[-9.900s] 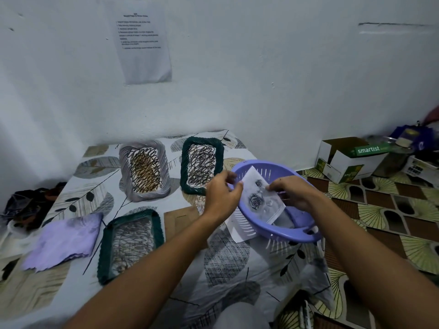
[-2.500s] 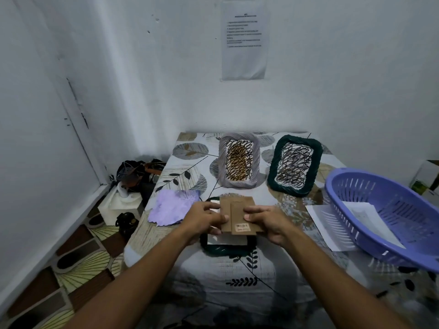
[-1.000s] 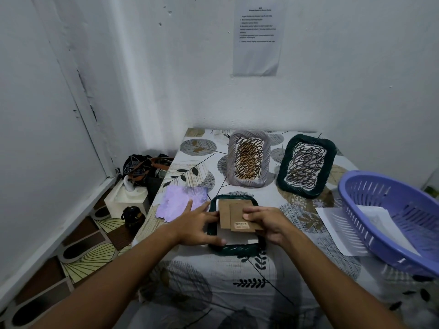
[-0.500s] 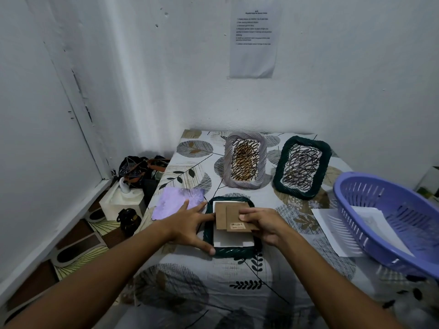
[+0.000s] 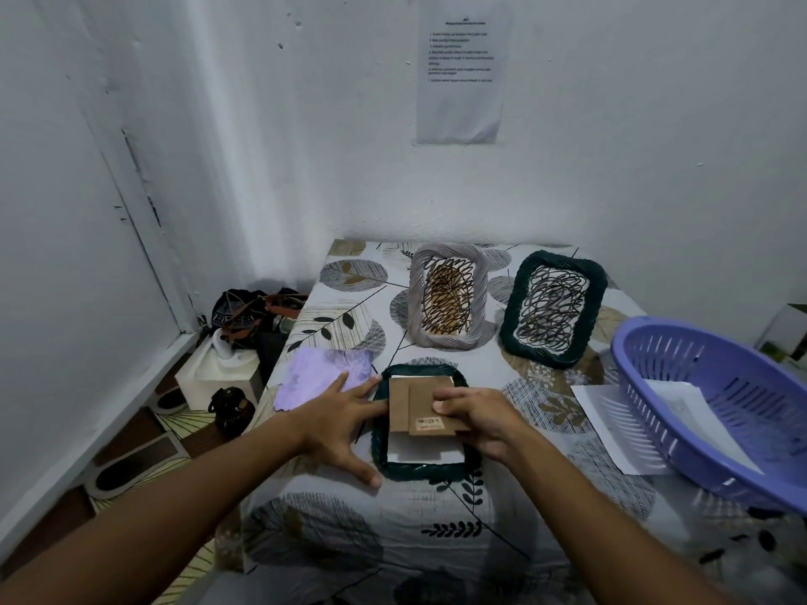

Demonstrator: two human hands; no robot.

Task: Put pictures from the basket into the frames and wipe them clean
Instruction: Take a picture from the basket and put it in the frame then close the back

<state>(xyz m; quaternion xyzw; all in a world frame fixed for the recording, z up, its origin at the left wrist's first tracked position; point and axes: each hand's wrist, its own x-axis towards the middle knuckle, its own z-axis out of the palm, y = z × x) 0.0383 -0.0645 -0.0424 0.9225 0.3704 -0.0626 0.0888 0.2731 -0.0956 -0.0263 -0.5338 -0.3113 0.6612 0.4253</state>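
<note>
While both forearms reach forward from the near edge, the left hand lies flat with fingers spread, its thumb at the near left corner of a dark green frame that lies face down on the leaf-patterned tabletop. The right hand curls its fingers over a brown cardboard backing, pinching it at its right edge above the frame opening, where a white picture shows. A purple cloth lies just left of the frame. Farther back stand a grey frame and a second green frame, both holding scribbled drawings. A purple basket sits at the right, with paper inside and a white sheet partly beneath it.
</note>
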